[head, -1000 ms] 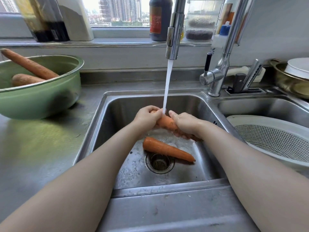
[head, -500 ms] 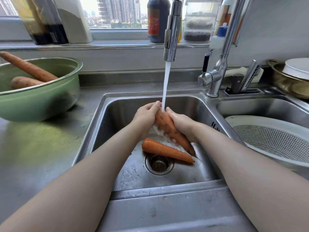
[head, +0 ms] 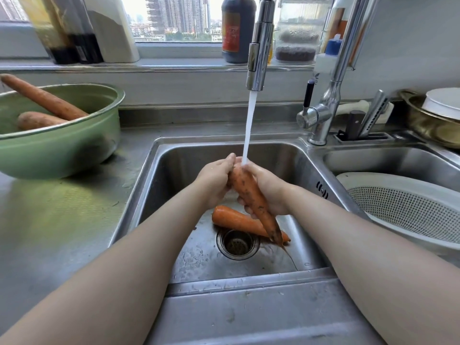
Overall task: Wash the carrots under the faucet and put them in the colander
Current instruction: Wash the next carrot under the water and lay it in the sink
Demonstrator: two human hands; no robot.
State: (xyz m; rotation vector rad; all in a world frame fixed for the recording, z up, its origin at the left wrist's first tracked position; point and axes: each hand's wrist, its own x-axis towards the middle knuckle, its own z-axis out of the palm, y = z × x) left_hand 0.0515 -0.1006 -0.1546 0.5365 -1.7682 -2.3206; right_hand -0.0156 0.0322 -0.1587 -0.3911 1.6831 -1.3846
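Water (head: 249, 125) from the faucet (head: 258, 46) falls on the thick top end of a soil-flecked carrot (head: 249, 192), held tip-down over the sink (head: 154, 170). Both the left hand (head: 214, 180) and the right hand (head: 268, 188) grip it, fingers curled round from either side. A second carrot (head: 234, 220) lies in the sink beside the drain (head: 237, 244). Right of the sink sits the white colander (head: 410, 212). Left of the sink, on the worktop (head: 62, 207), a green bowl (head: 62, 150) holds two more carrots (head: 44, 98).
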